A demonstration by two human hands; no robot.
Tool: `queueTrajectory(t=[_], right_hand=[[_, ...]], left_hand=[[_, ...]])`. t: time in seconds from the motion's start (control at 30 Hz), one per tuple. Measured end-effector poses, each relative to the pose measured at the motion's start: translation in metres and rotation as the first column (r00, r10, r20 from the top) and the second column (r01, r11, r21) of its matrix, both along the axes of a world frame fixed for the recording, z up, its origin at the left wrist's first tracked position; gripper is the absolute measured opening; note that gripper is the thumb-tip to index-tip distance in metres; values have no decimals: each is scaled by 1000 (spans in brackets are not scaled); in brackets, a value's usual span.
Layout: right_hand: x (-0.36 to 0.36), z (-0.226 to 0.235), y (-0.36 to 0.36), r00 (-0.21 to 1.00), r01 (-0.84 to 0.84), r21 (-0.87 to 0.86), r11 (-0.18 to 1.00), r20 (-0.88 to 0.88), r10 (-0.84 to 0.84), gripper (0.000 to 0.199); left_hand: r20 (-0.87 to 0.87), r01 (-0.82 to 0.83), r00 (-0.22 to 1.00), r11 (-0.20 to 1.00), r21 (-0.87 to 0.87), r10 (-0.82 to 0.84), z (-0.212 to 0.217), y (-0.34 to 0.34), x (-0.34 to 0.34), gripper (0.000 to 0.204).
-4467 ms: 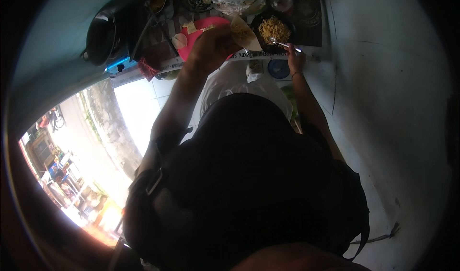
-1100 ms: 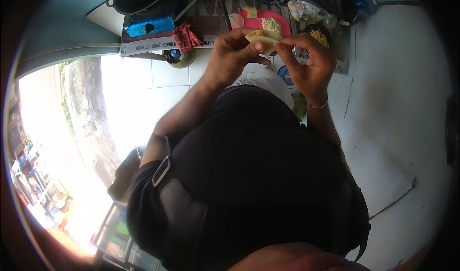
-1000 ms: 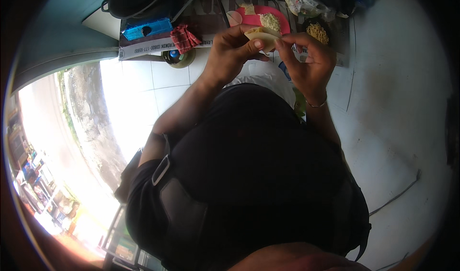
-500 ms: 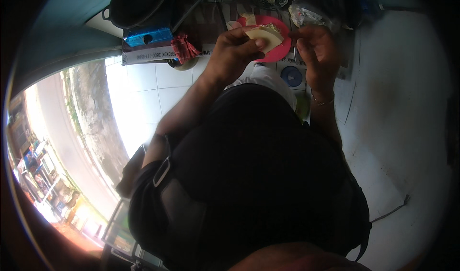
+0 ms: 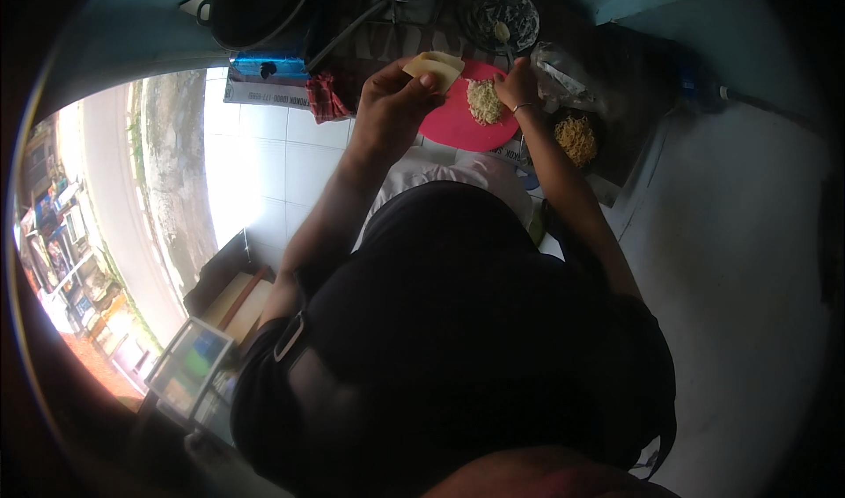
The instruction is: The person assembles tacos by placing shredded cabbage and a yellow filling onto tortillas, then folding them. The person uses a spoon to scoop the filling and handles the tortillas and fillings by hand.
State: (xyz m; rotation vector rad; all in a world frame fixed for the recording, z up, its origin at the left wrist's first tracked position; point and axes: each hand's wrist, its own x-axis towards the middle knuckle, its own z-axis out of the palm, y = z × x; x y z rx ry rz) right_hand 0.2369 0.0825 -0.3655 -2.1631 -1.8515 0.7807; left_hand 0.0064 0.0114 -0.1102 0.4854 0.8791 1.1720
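Note:
My left hand (image 5: pixel 396 102) pinches a folded, pale yellow dough wrapper (image 5: pixel 437 71) between thumb and fingers, held over the left side of a pink plate (image 5: pixel 449 126). The wrapper's far edge stands open like a pocket. On the plate lies a heap of pale shredded filling (image 5: pixel 484 102). My right hand (image 5: pixel 519 88) reaches past that heap, its fingers closed at the handle end of a spoon (image 5: pixel 503 33). The spoon's head rests in a dark bowl (image 5: pixel 473 24) smeared with white paste.
Right of the plate sits a mound of yellow noodles (image 5: pixel 576 140) beside a clear plastic bag (image 5: pixel 563 80). A big black pot (image 5: pixel 255 9) on a blue stove (image 5: pixel 268 65) and a red checked cloth (image 5: pixel 326 99) are at left. A water bottle (image 5: pixel 700 82) lies far right.
My right hand has moved left and away from me, from near the wrapper to the spoon. My left hand, with the wrapper, has shifted left, uncovering the filling on the plate.

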Motion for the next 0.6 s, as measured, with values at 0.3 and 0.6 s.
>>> queueTrajectory(t=[0.3, 0.6], right_hand=[[8, -28, 50, 998, -20, -107, 994, 64, 27, 47], [63, 32, 101, 826, -384, -151, 911, 384, 412, 21]], left_hand=[[-61, -166, 985, 978, -123, 159, -5, -5, -4, 23], [-5, -112, 994, 988, -108, 112, -19, 3, -33, 24]])
